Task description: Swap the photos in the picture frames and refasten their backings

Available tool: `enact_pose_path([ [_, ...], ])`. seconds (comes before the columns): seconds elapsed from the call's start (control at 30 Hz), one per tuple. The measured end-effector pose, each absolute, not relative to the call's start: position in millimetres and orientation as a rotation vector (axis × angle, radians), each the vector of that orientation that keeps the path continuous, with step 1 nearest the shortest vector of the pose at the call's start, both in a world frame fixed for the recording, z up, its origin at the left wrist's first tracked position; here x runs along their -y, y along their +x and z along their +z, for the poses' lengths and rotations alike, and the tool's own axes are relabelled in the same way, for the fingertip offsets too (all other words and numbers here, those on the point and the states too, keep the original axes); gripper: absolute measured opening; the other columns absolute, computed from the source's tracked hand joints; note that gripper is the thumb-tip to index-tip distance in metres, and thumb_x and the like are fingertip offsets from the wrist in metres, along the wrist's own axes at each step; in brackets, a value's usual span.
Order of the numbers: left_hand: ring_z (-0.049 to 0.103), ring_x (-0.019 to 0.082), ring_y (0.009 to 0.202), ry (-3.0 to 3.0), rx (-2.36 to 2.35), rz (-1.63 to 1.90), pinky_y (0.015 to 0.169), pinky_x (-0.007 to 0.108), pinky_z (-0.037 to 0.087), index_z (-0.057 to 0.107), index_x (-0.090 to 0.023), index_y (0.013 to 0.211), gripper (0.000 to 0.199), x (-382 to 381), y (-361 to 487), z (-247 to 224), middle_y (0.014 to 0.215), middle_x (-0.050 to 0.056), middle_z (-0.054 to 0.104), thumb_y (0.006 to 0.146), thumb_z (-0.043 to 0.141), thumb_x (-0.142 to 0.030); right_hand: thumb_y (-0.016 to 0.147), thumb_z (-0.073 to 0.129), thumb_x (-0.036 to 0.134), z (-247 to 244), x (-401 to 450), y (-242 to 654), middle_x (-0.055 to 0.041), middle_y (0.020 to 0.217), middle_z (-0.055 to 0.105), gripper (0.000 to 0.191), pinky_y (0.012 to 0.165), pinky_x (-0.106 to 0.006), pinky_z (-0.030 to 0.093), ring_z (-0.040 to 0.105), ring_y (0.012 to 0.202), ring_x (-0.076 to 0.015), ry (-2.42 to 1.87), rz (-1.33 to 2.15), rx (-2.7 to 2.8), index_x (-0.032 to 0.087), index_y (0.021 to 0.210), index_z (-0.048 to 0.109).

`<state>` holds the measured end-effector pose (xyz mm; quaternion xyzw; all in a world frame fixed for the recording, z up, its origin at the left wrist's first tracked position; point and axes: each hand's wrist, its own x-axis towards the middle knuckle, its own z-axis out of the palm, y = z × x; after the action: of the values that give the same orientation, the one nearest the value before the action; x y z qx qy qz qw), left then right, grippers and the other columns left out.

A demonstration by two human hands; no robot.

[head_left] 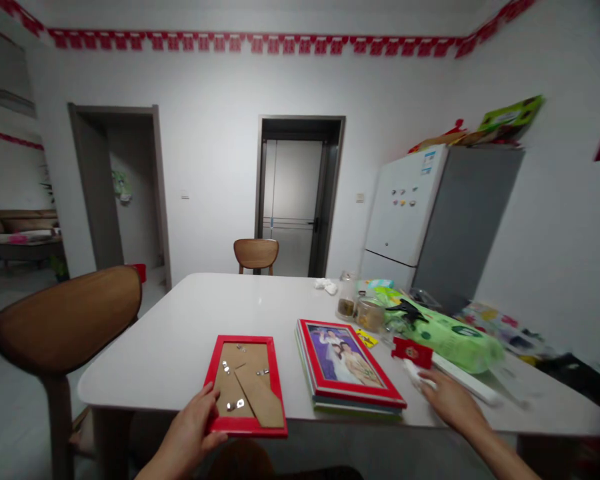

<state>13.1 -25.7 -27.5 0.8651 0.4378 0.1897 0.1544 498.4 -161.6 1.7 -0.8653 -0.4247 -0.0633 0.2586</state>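
Though face-down, a red frame, tan-backed, clips apparently metal.

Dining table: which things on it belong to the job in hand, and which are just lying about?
Likely part of the job:
red picture frame, back up, in the left hand
stack of picture frames beside it
white object at the right hand, too blurred to name

Apparently just lying about:
glass jar
green plastic pack
red packet
crumpled white tissue
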Motion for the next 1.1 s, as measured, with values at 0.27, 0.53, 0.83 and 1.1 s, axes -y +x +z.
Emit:
enact_pose_path([
  [0.27, 0.029, 0.018, 0.120, 2.428, -1.246, 0.534, 0.096, 0.026, 0.028, 0.044, -0.015, 0.113, 0.054, 33.9, 16.8, -19.3, 0.122, 0.007, 0.046, 0.063, 0.060, -0.026, 0.073, 0.037, 0.032, 28.5, 106.4, 303.2, -0.0078, 0.102, 0.059, 0.030, 0.085, -0.031, 0.037, 0.051, 0.096, -0.0195, -1.799, -0.027, 1.638, 0.019, 0.092, 0.058],
  [0.53, 0.028, 0.018, 0.120, 2.419, -1.204, 0.558, 0.097, 0.026, 0.026, 0.044, -0.015, 0.112, 0.055, 33.8, 16.2, -20.9, 0.123, 0.007, 0.045, 0.061, 0.061, -0.024, 0.069, 0.047, 0.029, -9.4, 71.6, 208.8, -0.0067, 0.090, 0.060, 0.021, 0.077, -0.029, 0.034, 0.048, 0.088, -0.0204, -1.927, 0.044, 1.872, 0.020, 0.083, 0.060],
  [0.83, 0.031, 0.022, 0.119, 2.358, -1.220, 0.616, 0.098, 0.032, 0.026, 0.049, -0.015, 0.108, 0.052, 32.4, 18.7, -28.2, 0.128, 0.011, 0.038, 0.058, 0.061, -0.022, 0.060, 0.050, 0.023, -12.8, 55.3, 201.8, -0.0087, 0.090, 0.060, 0.039, 0.077, -0.028, 0.035, 0.049, 0.087, -0.0210, -1.939, 0.065, 1.781, 0.016, 0.097, 0.059],
  [1.1, 0.042, 0.023, 0.111, 2.021, -1.073, 0.923, 0.094, 0.032, 0.032, 0.044, -0.017, 0.114, 0.055, 27.4, 21.9, -21.4, 0.122, 0.010, 0.046, 0.062, 0.058, -0.024, 0.059, 0.048, 0.026, 4.6, 53.8, 212.1, -0.0084, 0.092, 0.064, 0.036, 0.076, -0.026, 0.039, 0.056, 0.085, -0.0195, -1.887, 0.301, 1.631, 0.015, 0.091, 0.063],
])
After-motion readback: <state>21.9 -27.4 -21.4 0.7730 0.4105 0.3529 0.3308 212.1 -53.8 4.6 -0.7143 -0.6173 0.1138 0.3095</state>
